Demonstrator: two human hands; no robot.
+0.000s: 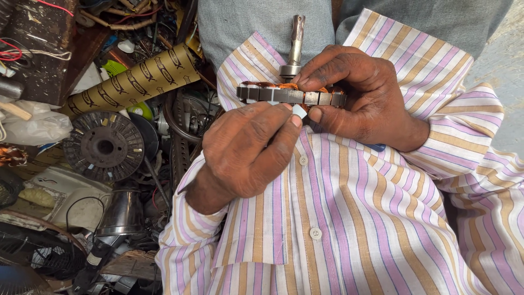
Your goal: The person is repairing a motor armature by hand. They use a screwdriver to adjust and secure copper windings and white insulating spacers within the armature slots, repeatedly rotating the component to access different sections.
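Currently your right hand [357,93] grips the wound motor stator [292,95], fingers closed over its laminated rim at chest height, shaft [296,43] pointing away from you, while your left hand [248,147] pinches a small white insulating slip [298,111] against that rim.

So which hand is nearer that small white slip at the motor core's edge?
Left. The left hand pinches the white slip; the right hand grips the motor core just above it.
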